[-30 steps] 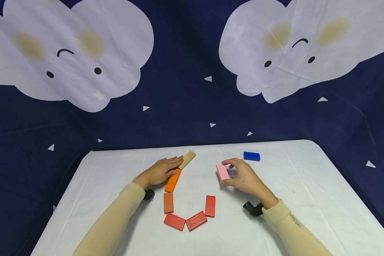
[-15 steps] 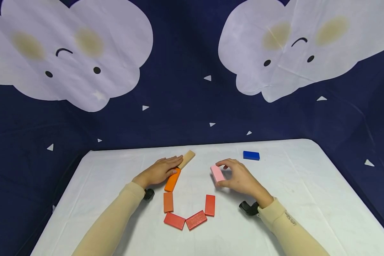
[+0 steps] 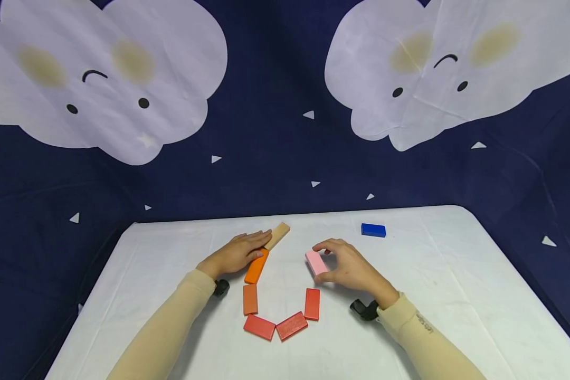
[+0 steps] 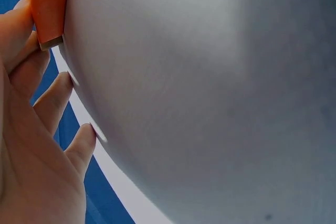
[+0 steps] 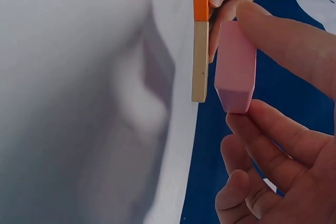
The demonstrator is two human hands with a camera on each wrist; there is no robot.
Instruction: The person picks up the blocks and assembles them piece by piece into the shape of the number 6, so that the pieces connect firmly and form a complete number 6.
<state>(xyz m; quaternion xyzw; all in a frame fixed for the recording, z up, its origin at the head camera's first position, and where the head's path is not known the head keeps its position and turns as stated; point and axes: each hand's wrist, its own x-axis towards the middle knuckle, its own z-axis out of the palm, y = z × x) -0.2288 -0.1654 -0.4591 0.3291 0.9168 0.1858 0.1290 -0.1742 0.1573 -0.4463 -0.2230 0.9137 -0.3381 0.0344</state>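
Pinching probably light, stiff pink block (image 3: 316,263) sensibly by its ends in right hand (image 3: 350,266); resting left hand (image 3: 237,254) outstretched.

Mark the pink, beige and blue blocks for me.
Pink block (image 5: 235,59): right wrist view, middle of the face toward the camera.
Beige block (image 5: 200,61): right wrist view, midway along its length.
Blue block (image 3: 373,229): head view, middle of its top.

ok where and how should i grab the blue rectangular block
Probably mid-length across its two long sides, from above and the near side: the blue rectangular block lies flat, running left to right, with room around it.
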